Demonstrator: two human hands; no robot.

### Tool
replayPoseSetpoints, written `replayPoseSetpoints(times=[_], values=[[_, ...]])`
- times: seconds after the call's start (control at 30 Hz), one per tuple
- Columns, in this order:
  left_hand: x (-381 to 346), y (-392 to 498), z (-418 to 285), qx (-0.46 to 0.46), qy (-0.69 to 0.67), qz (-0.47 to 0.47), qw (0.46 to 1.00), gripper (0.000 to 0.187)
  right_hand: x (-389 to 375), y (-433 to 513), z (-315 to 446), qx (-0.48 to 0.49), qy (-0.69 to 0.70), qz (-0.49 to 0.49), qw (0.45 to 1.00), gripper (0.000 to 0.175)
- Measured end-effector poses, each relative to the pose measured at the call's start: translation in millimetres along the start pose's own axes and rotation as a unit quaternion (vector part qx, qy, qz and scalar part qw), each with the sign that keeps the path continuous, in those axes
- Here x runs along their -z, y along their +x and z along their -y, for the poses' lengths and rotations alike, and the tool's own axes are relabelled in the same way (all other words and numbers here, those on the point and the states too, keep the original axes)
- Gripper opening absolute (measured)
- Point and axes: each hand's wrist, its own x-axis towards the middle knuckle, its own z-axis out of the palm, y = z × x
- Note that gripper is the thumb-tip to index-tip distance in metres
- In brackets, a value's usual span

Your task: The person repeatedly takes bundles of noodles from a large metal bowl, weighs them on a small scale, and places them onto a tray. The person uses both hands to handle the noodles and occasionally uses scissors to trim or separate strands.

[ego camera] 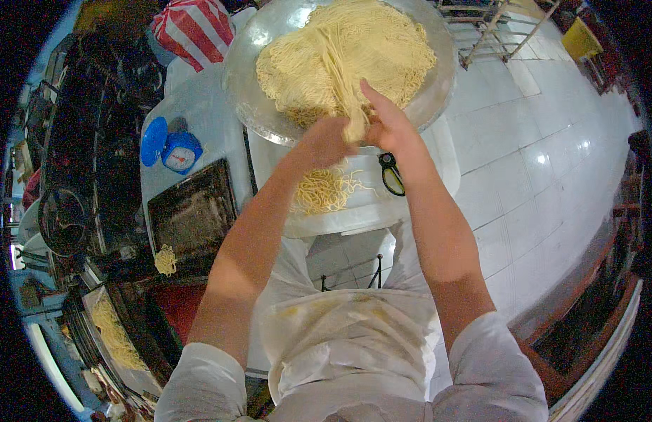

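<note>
A wide metal basin in front of me holds a large heap of pale yellow noodles. A bundle of noodle strands runs from the heap down to its near rim, where both hands meet. My left hand, slightly blurred, is closed around the lower end of the bundle. Right beside it, my right hand has its thumb raised and its other fingers curled against the bundle's end; how firmly they grip is partly hidden. Below the hands, loose noodles lie on a white table.
Black-handled scissors lie by my right forearm. To the left are a blue dial scale, a dark tray with a small noodle clump at its corner, and a red-and-white striped bag. A metal rack stands on the tiled floor.
</note>
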Motion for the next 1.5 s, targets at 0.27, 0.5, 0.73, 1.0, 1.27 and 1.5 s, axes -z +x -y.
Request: replayPoseSetpoints(times=[0.27,0.5,0.73,1.0,1.27,1.5], values=[[-68,-103,102,0.051,0.076,-0.104,0.99,0.047,-61,-12,-28,0.248,-0.244,0.023,0.937,0.031],[-82,-139,154,0.125,0.119,-0.067,0.983,0.102,-71,-114,-91,0.235,-0.478,0.02,0.846,0.032],[-61,-78,114,0.078,-0.398,-0.288,0.867,0.114,-59,-69,-28,0.141,-0.502,-0.036,0.853,0.027],[-99,-64,23,0.077,-0.459,-0.099,0.88,0.035,-40,77,-65,-0.031,-0.23,0.075,0.97,0.053],[-76,-127,57,0.167,-0.107,-0.09,0.976,0.03,-120,21,-30,0.103,-0.26,0.075,0.957,0.02],[-61,-178,127,0.087,-0.229,-0.129,0.961,0.048,-137,-121,-77,0.266,-0.523,0.022,0.81,0.018]])
